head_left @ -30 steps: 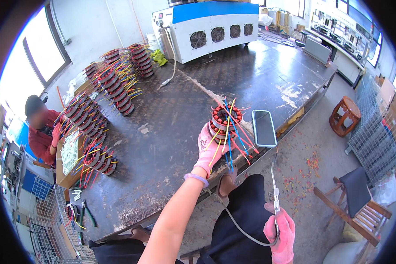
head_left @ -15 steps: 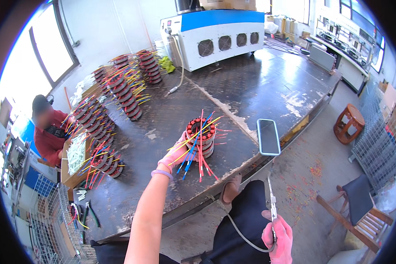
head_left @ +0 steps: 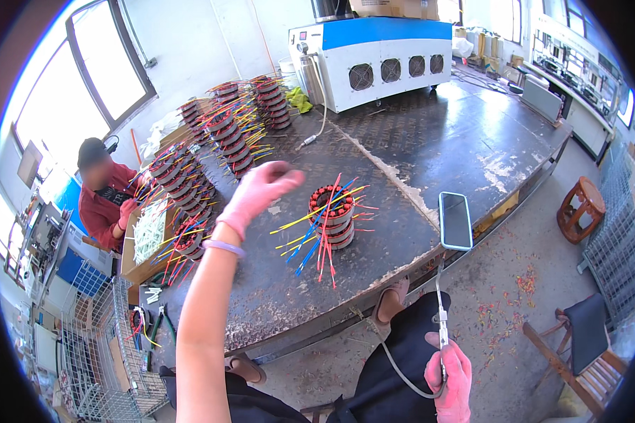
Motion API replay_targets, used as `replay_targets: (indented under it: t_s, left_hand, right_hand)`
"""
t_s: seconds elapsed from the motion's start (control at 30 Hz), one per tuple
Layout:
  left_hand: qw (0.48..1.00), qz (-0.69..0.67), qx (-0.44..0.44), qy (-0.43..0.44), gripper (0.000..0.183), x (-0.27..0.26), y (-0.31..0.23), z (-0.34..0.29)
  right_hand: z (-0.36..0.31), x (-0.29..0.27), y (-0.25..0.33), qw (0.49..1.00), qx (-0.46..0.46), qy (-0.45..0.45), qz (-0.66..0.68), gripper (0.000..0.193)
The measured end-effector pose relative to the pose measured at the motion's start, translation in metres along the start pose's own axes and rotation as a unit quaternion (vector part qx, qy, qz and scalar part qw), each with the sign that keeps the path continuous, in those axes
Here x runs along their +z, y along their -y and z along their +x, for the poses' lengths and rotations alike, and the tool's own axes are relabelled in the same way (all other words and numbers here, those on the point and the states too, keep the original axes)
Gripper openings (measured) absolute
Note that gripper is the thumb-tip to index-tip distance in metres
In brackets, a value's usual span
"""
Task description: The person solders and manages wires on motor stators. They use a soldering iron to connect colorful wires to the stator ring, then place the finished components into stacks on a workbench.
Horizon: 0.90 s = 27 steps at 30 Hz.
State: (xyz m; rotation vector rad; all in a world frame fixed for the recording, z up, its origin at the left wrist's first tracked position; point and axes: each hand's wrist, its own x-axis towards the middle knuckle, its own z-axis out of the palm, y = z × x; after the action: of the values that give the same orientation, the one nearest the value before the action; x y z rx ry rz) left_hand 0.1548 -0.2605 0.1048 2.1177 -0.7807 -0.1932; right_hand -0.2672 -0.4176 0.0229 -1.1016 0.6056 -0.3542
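My left hand (head_left: pixel 264 192), in a pink glove, hangs above the table with fingers stretched out and nothing in them. Just right of it stands a short stack of wound motor stators (head_left: pixel 334 233), untouched. Red copper-like coils ring its top, and yellow, blue and red wires fan out across it. Low at the right, beyond the table edge, my pink-gloved right hand (head_left: pixel 450 381) is closed around a slim silver hose-fed tool (head_left: pixel 442 324). Its thin tip points up and away, and a grey hose (head_left: pixel 395 366) loops from the hand back to the table edge.
Several taller stator stacks (head_left: pixel 183 180) with wires stand at the left, by a box of white sleeves (head_left: pixel 150 236). A co-worker (head_left: pixel 106 190) sits beyond. A phone (head_left: pixel 456 221) sits at the table's right edge. A blue-and-white machine (head_left: pixel 374 63) stands behind; pliers (head_left: pixel 164 324) lie near left.
My left hand has let go of the stator stack and lifted up and to the left. The stack stays on the table. My right hand still holds the tool.
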Motion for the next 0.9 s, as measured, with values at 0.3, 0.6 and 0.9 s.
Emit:
replay_targets:
  t_s: [0.3,0.6,0.9]
  left_hand:
    - [0.958,0.286,0.029,0.013,0.094,0.061,-0.018,-0.003]
    - [0.978,0.179,0.101,0.037,0.093,-0.036,-0.006,-0.172]
    - [0.976,0.171,0.056,0.125,0.092,-0.073,0.126,-0.296]
  right_hand:
    - [-0.012,0.014,-0.001,0.999,-0.013,0.045,-0.006,0.045]
    - [-0.040,0.052,-0.030,0.988,0.029,0.114,-0.099,0.033]
    - [-0.051,0.119,-0.051,0.945,0.146,0.246,-0.160,0.040]
